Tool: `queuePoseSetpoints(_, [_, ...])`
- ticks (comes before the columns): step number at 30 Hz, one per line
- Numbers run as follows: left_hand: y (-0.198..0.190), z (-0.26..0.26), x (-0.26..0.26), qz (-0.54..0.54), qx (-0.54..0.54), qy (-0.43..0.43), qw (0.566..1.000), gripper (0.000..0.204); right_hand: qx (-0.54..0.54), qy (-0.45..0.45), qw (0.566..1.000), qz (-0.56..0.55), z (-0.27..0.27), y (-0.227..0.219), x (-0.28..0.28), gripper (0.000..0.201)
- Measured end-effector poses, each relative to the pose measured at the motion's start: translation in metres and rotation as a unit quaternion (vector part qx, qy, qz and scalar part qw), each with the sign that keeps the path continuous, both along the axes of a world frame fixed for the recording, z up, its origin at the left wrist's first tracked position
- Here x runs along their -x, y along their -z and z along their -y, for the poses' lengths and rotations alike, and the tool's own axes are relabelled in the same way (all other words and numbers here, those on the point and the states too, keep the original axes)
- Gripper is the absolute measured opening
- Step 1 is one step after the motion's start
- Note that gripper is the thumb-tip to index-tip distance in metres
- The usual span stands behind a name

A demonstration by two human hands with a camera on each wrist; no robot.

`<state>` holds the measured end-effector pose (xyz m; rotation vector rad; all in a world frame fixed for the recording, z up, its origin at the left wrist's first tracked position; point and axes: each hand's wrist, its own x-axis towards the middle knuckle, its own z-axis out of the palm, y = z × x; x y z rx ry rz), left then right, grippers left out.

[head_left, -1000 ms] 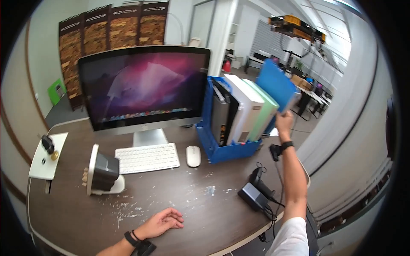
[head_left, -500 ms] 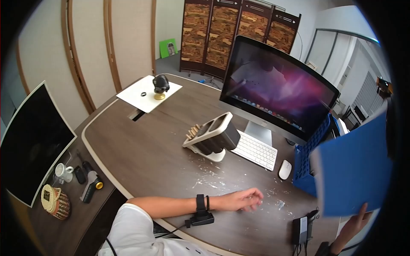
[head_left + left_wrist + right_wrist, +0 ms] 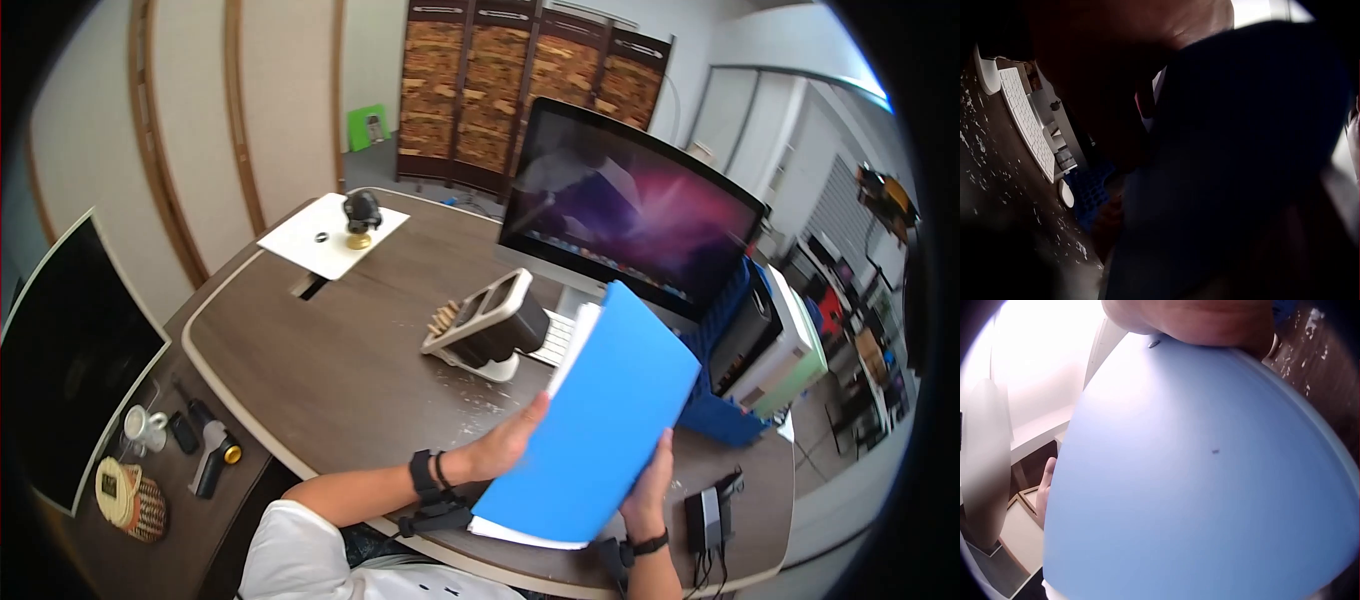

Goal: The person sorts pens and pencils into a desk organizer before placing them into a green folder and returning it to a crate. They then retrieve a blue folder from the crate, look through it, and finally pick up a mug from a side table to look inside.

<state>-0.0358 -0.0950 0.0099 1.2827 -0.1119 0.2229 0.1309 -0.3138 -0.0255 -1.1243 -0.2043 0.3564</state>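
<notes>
Over the front of the desk I hold a blue folder [image 3: 610, 420] tilted, with white sheets showing along its left and bottom edges. My left hand [image 3: 503, 442] grips its left edge, the thumb in front and the other fingers hidden behind the folder. At the lower right edge my right hand [image 3: 650, 485] holds the folder. In the right wrist view the blue folder [image 3: 1197, 469] fills most of the picture under my right hand [image 3: 1204, 319]. Dark shadow covers much of the left wrist view, where the folder [image 3: 1241, 137] is a dark blue shape.
A blue file rack [image 3: 725, 420] with several binders stands right of the monitor [image 3: 630, 210]. Left of the folder is a tilted desk organizer [image 3: 500, 325], beside the partly covered keyboard [image 3: 553, 338]. A black power adapter [image 3: 705, 515] with cables lies at the right.
The blue folder has come out of the rack in my right hand and moved left over the desk. My left hand has left the desktop and taken its left edge. The head view has turned left.
</notes>
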Motion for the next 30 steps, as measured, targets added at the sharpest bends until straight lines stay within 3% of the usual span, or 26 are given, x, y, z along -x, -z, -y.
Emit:
queuePoseSetpoints(3, [0.04,-0.009,-0.007,0.002,0.047,0.001,0.999,0.065,0.0,0.007,1.0,-0.021,-0.004,0.018,-0.003,0.058])
queuePoseSetpoints(4, [0.037,-0.008,-0.007,-0.002,0.047,0.024,0.999,0.065,0.005,-0.007,1.0,-0.015,-0.004,0.023,-0.005,0.061])
queuePoseSetpoints(6, [0.024,-0.004,-0.003,-0.068,0.164,0.016,0.984,0.058,-0.003,-0.007,0.999,-0.046,-0.003,0.029,-0.006,0.062])
queuePoseSetpoints(8, [0.012,0.001,-0.002,-0.102,0.162,0.027,0.981,0.058,-0.015,-0.011,0.997,-0.078,-0.004,0.029,0.0,0.062])
queuePoseSetpoints(10, [0.008,0.004,-0.007,-0.114,0.155,0.026,0.981,0.057,-0.07,-0.077,0.985,-0.137,-0.007,0.024,0.003,0.063])
queuePoseSetpoints(11, [0.006,0.006,-0.012,-0.123,0.148,0.041,0.98,0.057,-0.078,-0.059,0.985,-0.142,-0.003,0.027,0.0,0.063])
queuePoseSetpoints(13, [-0.001,0.01,-0.021,-0.144,0.101,0.035,0.984,0.055,-0.174,-0.222,0.945,-0.163,0.006,0.036,-0.006,0.065])
queuePoseSetpoints(15, [0.0,0.015,-0.027,-0.178,0.081,0.04,0.98,0.054,0.036,-0.049,0.977,-0.204,0.007,-0.005,0.022,0.067])
queuePoseSetpoints(18, [0.005,0.019,-0.029,-0.138,0.059,0.018,0.989,0.06,-0.111,-0.127,0.965,-0.202,0.021,0.011,0.012,0.066])
queuePoseSetpoints(20, [-0.003,0.018,-0.032,-0.14,0.037,0.038,0.989,0.061,-0.148,-0.15,0.956,-0.203,0.027,0.015,0.01,0.066])
queuePoseSetpoints(25, [-0.015,0.013,-0.038,-0.121,-0.016,0.05,0.991,0.062,-0.185,-0.145,0.949,-0.208,0.039,0.017,0.007,0.065])
queuePoseSetpoints(30, [-0.015,0.034,-0.043,-0.114,0.061,0.022,0.991,0.056,-0.198,-0.144,0.947,-0.207,0.043,0.021,0.007,0.064])
